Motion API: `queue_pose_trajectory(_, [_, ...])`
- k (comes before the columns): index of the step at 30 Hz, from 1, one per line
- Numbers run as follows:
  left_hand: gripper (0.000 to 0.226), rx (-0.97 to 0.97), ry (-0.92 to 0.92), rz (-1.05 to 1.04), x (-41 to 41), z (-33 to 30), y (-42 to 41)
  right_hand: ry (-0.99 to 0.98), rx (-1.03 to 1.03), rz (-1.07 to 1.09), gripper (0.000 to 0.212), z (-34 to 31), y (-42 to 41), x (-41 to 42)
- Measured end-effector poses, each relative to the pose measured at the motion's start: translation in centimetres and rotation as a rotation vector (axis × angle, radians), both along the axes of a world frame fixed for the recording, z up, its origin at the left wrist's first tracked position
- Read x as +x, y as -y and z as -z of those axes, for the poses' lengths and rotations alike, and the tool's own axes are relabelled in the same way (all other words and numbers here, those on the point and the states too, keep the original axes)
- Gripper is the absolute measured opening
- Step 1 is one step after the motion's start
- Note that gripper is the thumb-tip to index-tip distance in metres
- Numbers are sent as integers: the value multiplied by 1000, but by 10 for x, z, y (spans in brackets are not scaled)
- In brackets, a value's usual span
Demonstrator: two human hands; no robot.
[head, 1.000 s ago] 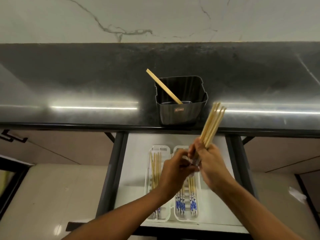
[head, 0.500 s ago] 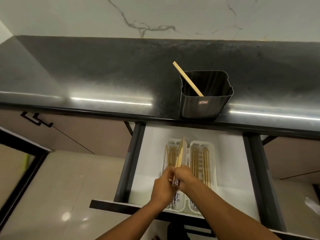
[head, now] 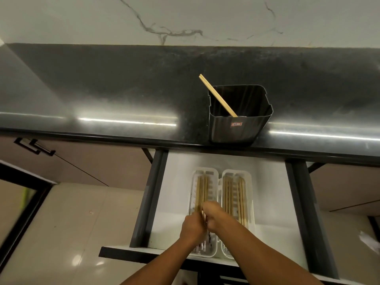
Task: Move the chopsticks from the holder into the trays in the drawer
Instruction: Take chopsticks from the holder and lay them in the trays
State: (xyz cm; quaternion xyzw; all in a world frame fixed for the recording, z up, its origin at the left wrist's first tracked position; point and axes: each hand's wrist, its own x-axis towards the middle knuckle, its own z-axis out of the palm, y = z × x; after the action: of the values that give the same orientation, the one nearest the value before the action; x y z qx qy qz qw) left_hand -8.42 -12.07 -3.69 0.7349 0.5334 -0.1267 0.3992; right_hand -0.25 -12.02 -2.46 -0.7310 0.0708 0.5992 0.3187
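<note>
The black holder (head: 236,118) stands on the dark tabletop (head: 123,89), close to its front edge. One pair of wooden chopsticks (head: 218,96) leans inside it, with the top ends sticking out over the back left corner. Right below the tabletop edge, the white drawer (head: 176,192) is pulled open. Two white trays lie side by side in it. The left tray (head: 213,175) has a bunch of wooden chopsticks lying flat along it. The right tray (head: 249,182) has more chopsticks lying the same way. Both hands are pressed together over the near part of the left tray. The left hand (head: 192,227) and the right hand (head: 213,217) touch each other, with fingers curled in. A thin bit of chopstick shows between them, so they seem to be closed on the chopsticks in the left tray, but the hands are blurry. The pale floor (head: 72,223) shows to the left of the drawer.
</note>
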Motion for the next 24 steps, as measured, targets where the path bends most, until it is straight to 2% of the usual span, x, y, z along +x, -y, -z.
queue_pose_trajectory(4, [25,-14,-53,37,1,-1,0,-23,38,34,35,-2,1,-1])
queue_pose_trajectory(9, [25,8,-25,45,-1,-6,-4,25,123,-24,24,-14,8,4])
queue_pose_trajectory(12, [23,34,34,34,-3,-15,-13,229,256,-190,21,-40,16,11])
queue_pose_trajectory(17, [24,95,311,-89,9,-59,-52,725,620,-354,14,-136,5,43])
queue_pose_trajectory(21, [15,149,565,-285,27,-113,-96,1059,820,-280,9,-202,-31,80])
queue_pose_trajectory(24, [16,234,723,-354,41,-156,-126,1215,773,-256,10,-229,-64,108])
